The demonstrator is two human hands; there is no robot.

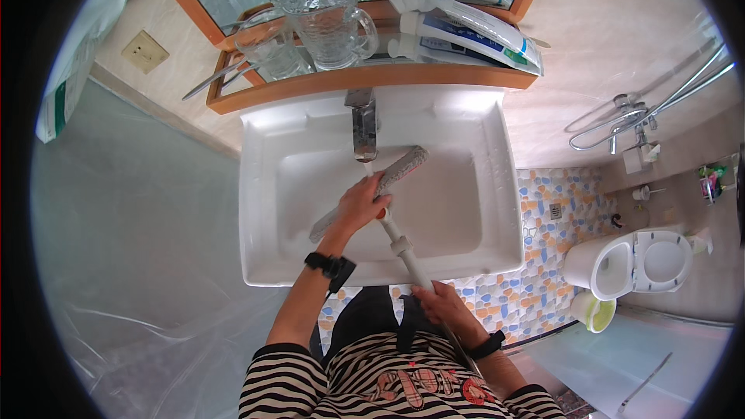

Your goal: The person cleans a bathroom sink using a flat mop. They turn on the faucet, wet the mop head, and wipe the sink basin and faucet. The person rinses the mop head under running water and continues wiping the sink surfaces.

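A long-handled cleaning tool with a grey fluffy head (407, 164) lies slantwise over a white washbasin (442, 209), below the metal faucet (365, 128). Water runs from the faucet onto the head. My left hand (362, 203) rests on the middle of this grey head, fingers over it; whether they grip it is hard to tell. My right hand (445, 305) is closed around the white pole (414, 262) of the tool near the basin's front rim. The pole runs down beside my striped shirt.
Above the basin, a wood-edged shelf (372, 79) bears glass mugs (332, 29) and several tubes (465, 29). To the right are a shower mixer (637, 113), a toilet (617, 265) and a small bin (599, 313) on a pebble-patterned floor. Plastic-covered surface (145, 233) stands left.
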